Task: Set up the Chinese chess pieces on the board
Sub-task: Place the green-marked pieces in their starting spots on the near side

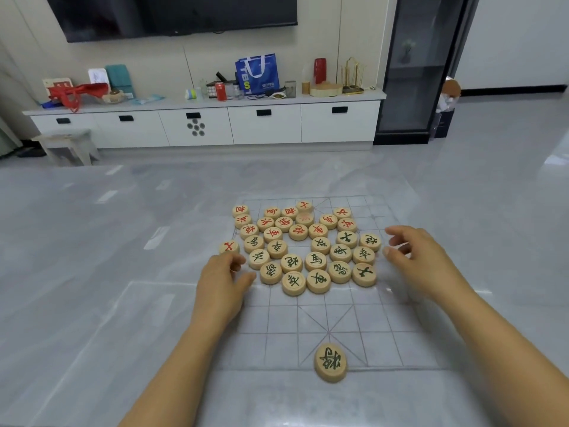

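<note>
A see-through chess board sheet [354,318] with faint grid lines lies on the grey surface. Several round wooden pieces sit bunched in its middle: red-lettered ones [284,223] at the far side, green-lettered ones [315,261] nearer me. A single green piece [331,362] stands alone on the near edge line, at the foot of the crossed palace lines. One red piece [229,247] lies just off the bunch's left side. My left hand [223,282] is at the bunch's left edge, its fingers curled round what looks like a piece. My right hand [415,257] hovers at the right edge, fingers spread, holding nothing.
The grey marble-patterned surface [107,272] stretches wide on both sides of the board. Far behind stand a white low cabinet [264,124] with clutter on top, a small stool [66,146] and a dark glass cabinet [412,72].
</note>
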{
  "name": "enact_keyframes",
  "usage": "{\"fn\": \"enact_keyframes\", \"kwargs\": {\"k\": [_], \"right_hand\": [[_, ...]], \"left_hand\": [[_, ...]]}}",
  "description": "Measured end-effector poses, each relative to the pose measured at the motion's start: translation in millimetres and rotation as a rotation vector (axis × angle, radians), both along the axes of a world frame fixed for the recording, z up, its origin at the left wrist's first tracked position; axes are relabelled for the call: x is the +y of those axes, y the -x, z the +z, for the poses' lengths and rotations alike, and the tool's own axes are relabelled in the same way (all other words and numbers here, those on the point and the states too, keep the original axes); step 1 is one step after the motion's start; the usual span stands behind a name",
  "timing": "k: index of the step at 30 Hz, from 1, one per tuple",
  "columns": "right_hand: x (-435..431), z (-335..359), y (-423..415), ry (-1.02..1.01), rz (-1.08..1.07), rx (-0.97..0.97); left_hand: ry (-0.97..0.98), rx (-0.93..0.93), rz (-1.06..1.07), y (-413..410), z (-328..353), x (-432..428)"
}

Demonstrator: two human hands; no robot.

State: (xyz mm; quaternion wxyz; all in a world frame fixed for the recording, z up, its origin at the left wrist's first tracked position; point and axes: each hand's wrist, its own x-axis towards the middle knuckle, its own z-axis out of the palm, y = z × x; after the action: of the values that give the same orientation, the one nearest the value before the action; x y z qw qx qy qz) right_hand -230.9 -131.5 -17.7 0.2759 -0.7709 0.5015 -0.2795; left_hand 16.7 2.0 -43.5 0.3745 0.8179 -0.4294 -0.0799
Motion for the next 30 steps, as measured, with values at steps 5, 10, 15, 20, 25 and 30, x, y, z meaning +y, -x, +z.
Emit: {"fn": "enact_keyframes", "kwargs": {"k": [5,10,15,20,25,30], "right_hand": [[-11,-3,-1,0.007,-0.023,0.012],[-18,-11,-18,0.051,0.04,0.083],[-19,-18,-44,0.197,0.217,0.247],[-19,-17,-44,0.22,0.204,0.468],[-18,-8,-36,0.176,0.173,0.532],[-17,-8,-37,0.152,0.199,0.55]], "left_hand": [[0.051,-0.012,0.027,-4,-7,-12],[0.093,0.033,0.024,1,-5,-27],[0.058,0.055,0.006,0,-9,-27],[0.098,0.09,-0.012,-1,-6,-21],[0.126,0.062,-0.013,-1,-2,-17],[0.101,0.043,-0.003,-2,1,-15]]}}
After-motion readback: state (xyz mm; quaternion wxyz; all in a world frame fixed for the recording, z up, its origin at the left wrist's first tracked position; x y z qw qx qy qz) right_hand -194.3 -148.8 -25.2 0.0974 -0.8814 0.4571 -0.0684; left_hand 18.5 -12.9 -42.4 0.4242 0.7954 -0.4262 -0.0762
